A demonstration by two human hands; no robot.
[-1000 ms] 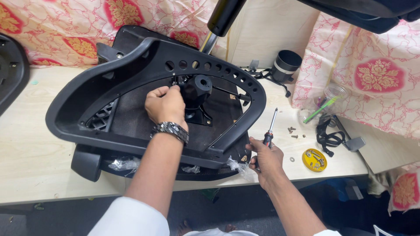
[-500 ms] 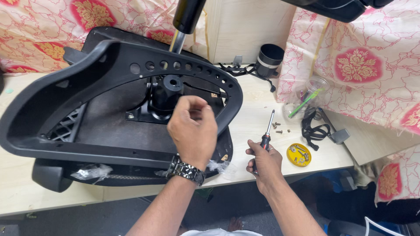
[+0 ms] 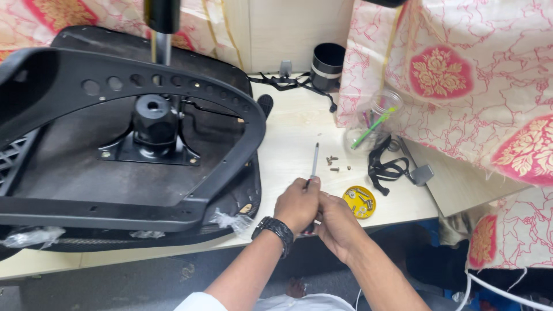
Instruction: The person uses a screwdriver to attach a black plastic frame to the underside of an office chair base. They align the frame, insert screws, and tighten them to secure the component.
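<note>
Both hands met at the front edge of the pale worktop (image 3: 288, 155), just right of the upturned black chair seat (image 3: 115, 173). Left hand (image 3: 296, 204), with a dark watch (image 3: 276, 230) on the wrist, curled over the handle of a screwdriver (image 3: 314, 164) — fingers closed narrow around it. Right hand (image 3: 337, 222) pressed against the left from the right side, fingers wrapped in toward the same handle; could not tell exactly how much of the handle it gripped, since the left hand hid it. Slim metal shaft rose from between the hands and pointed away from the body, tip ending over bare tabletop.

Just beyond the tip lay a few loose screws (image 3: 333, 163), apart from the shaft. Beside the right hand sat a small round yellow tin (image 3: 359, 201) holding more small parts. Farther right — a tangle of black strap (image 3: 386, 164) and a clear jar (image 3: 374, 118) with green and coloured sticks inside. Near the back stood a black cylinder (image 3: 328, 66). On the seat's underside, a black metal mounting plate (image 3: 151, 151) with a central hub, well apart from the hands. Floral pink cloth (image 3: 461, 75) hung along the right.
</note>
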